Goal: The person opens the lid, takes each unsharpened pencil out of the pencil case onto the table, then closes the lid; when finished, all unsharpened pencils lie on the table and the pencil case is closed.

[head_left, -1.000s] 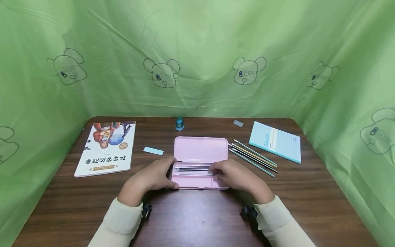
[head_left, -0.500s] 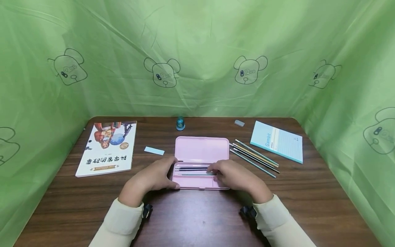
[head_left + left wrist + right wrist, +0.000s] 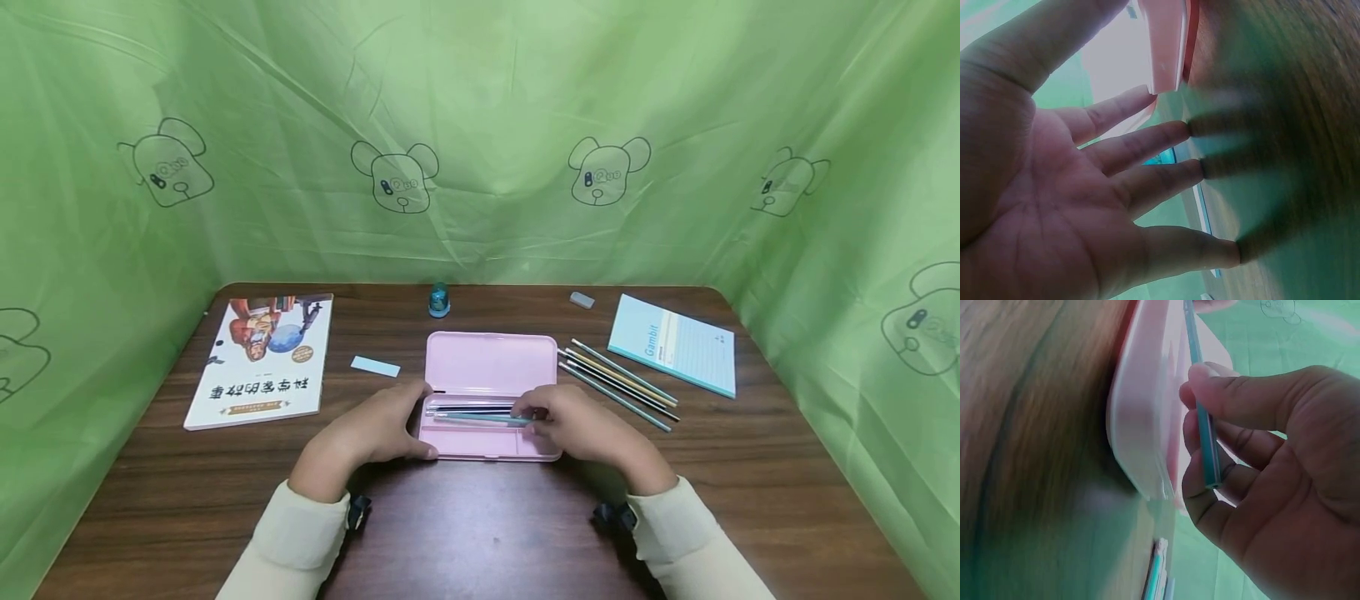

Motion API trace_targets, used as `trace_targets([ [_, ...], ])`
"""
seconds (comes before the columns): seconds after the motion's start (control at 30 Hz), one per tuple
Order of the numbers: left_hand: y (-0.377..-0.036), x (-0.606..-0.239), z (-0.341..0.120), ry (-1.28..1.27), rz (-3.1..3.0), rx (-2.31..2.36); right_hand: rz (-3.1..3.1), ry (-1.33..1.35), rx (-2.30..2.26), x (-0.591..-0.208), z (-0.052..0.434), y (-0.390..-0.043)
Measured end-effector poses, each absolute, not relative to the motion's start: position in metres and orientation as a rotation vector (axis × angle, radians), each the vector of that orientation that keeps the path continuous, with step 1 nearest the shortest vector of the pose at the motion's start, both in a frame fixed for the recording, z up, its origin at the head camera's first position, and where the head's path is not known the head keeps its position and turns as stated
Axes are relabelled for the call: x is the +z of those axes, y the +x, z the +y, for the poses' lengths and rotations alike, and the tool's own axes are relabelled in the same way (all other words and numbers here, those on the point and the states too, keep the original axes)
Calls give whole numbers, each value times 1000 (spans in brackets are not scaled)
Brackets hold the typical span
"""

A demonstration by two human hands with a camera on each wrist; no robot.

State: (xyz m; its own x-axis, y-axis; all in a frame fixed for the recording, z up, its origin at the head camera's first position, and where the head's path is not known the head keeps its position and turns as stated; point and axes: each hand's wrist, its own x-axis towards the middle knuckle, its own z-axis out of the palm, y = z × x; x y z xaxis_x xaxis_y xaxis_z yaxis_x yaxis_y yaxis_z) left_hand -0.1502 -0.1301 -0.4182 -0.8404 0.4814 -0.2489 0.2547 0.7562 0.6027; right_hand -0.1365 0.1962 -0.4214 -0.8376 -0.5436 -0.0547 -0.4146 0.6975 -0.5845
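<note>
An opened pink pencil case (image 3: 491,362) lies on the table, its lid folded back and several dark pencils (image 3: 468,408) in its rear compartment. My left hand (image 3: 378,425) rests at the case's left end, thumb at the front corner and index finger near the hinge. In the left wrist view its fingers are straight and spread, with the index fingertip at the case's edge. Over the case's right part, my right hand (image 3: 566,421) pinches a teal pencil (image 3: 1208,447) between thumb and fingers. That pencil lies lengthwise over the compartments, pointing left.
Several loose pencils (image 3: 618,379) lie right of the case, beside a light blue notebook (image 3: 671,343). A small eraser (image 3: 582,299) and a blue pencil sharpener (image 3: 439,302) stand at the back. Left are a pale blue strip (image 3: 375,366) and a book (image 3: 262,362).
The teal pencil has come into view in the case and now sits higher, over the other pencils, in my right hand. My left hand has stayed at the case's left end.
</note>
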Motion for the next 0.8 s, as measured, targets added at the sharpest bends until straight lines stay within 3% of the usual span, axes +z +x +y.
trace_targets([
  [0.5,-150,-416,-129,542,2550,794,2862,-384,-943,-403,298,-114],
  [0.8,-148,-414,-128,550,2552,803,2890,-187,-866,-419,340,-108],
])
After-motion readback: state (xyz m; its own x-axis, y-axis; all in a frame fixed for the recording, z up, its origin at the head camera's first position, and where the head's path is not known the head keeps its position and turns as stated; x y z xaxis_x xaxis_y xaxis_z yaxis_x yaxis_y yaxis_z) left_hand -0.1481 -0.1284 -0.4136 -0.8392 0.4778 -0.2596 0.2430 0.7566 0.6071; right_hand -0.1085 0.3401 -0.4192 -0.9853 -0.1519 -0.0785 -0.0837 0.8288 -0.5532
